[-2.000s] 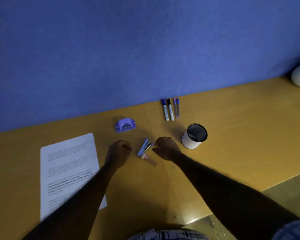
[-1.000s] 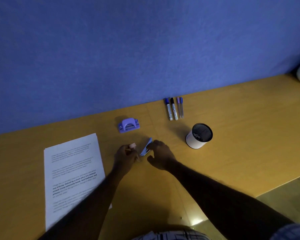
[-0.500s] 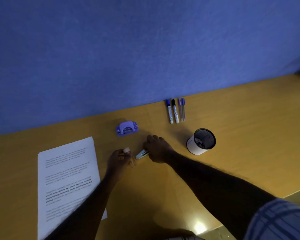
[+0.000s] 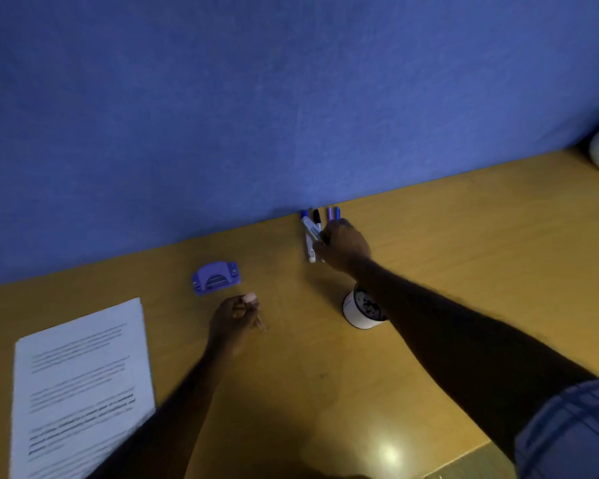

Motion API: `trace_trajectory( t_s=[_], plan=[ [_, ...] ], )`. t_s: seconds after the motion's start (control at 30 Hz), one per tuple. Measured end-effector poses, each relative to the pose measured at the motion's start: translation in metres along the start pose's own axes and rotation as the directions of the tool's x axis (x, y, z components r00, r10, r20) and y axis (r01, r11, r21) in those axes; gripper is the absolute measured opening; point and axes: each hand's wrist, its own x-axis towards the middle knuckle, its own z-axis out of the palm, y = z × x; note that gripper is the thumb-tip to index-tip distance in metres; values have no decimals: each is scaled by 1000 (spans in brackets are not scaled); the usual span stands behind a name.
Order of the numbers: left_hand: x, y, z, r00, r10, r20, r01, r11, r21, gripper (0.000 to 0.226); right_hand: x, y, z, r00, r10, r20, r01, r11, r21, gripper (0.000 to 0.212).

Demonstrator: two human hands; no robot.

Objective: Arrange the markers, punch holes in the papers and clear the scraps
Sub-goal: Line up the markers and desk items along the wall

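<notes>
papers (image 4: 80, 382) lie flat at 8 o'clock on the table (image 4: 464, 271), well apart from both hands. they look thin, light and floppy. i think it is best to take the stack by 1 edge and keep the sheets lined up, or they will slide apart.

the cup (image 4: 355, 314) stands upright at 6 o'clock from the right hand (image 4: 343, 247), partly hidden by that arm. it looks light and easy to tip.

the hole punch (image 4: 216, 276) sits at 11 o'clock from the left hand (image 4: 232, 319), near but not touching. it looks hard and a bit heavy, good to hold by its sides and press on top.

the markers (image 4: 310, 236) lie at 12 o'clock, at the back of the table by the blue wall (image 4: 291, 98). 4 caps show: blue, black, purple, blue. they look stiff, smooth and round, so they may roll. hold 1 by the middle of its body.

the right hand has its fingers curled on the markers, and 1 white one lies tilted across the others. the left hand is curled round a small pink-tipped thing (image 4: 249, 298). i cannot tell what it is.
</notes>
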Motion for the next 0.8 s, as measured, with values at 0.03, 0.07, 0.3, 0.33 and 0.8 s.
trace_trajectory(
  t_s=[0.03,0.07,0.3,0.33,0.8],
  plan=[
    [2,7,6,1000,5,5,-5,1000,5,56,8,9,-4,998,55,-1,-55,998,-1,31],
    [2,14,10,1000,10,4,-10,1000,7,55,13,17,-8,994,105,2,-105,994,-15,35],
    [35,55,46,997,61,38,-61,998,3,46,50,70,-9,938,346,-8,-345,933,-104,54],
    [39,62,51,997,57,47,-57,998,-9,45,54,73,-7,932,361,-8,-360,926,-116,54],
    [81,102,87,993,39,111,-41,999,9,35,81,84,4,941,334,-51,-334,943,2,58]
  ],
)
